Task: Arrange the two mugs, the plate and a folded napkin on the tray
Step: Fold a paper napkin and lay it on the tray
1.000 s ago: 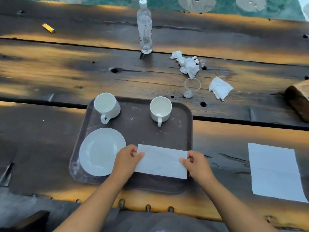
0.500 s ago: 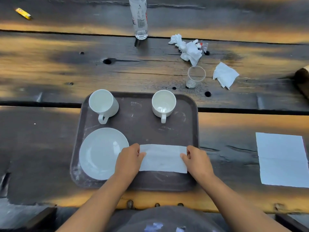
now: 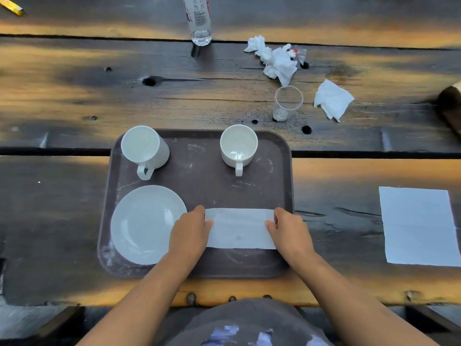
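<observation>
At lower centre of the frame, the folded napkin [image 3: 239, 228] lies on the brown tray [image 3: 199, 193], the left hand [image 3: 190, 233] and right hand [image 3: 290, 233] pinching its two ends between their fingers (thumbs on top); the plate [image 3: 144, 224] sits left, two mugs [image 3: 144, 148] [image 3: 239, 146] above, on the bench [image 3: 74, 96]

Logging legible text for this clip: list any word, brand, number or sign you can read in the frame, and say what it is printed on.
Clear plastic water bottle, far edge of the wooden table: label shows dark print and a red-blue mark, too blurred to read.
Small yellow object, far left: no readable marking.
Two white mugs, white plate, white folded napkin, brown tray: no text.
Nothing legible anywhere.
</observation>
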Demonstrator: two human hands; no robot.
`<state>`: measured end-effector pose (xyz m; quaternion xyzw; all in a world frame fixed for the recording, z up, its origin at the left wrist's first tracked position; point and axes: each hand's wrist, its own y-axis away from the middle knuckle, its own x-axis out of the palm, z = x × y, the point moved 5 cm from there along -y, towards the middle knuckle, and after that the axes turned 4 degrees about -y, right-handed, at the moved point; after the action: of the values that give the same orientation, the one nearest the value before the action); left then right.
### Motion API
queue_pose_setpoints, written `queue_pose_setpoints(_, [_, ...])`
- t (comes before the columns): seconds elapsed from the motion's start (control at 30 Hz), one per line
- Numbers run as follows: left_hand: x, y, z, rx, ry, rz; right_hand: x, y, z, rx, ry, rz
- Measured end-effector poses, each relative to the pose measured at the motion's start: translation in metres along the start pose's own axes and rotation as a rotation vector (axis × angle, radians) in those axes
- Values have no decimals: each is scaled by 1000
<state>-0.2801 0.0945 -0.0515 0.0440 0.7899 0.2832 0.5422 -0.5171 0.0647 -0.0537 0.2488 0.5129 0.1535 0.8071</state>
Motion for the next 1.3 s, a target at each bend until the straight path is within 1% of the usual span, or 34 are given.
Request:
queue_pose_setpoints(0.43, [-1, 3, -4, 21, -86, -2, -2, 2, -1, 11, 7, -19])
queue_pose_setpoints(0.6, [-6, 7, -5, 28, -80, -10, -7, 7, -2, -4, -3, -25])
queue_pose_setpoints(0.8, [-13, 14, -2, 90, -131, -28, -20, 18, -9, -20, -51, -65])
queue_pose_setpoints(0.9, [-8, 21, -5, 167, -30, 12, -20, 24, -8, -79, -107, -41])
queue_pose_setpoints(1.03, [-2, 31, -8, 225, 142, 26, -4, 32, 2, -96, -320, 53])
queue_pose_setpoints(1.1, [2, 33, -8, 248, 157, 42, 5, 32, 5, -96, -354, 73])
queue_pose_setpoints(1.3, [8, 32, -6, 247, 154, 110, 13, 29, 5, -51, -342, 98])
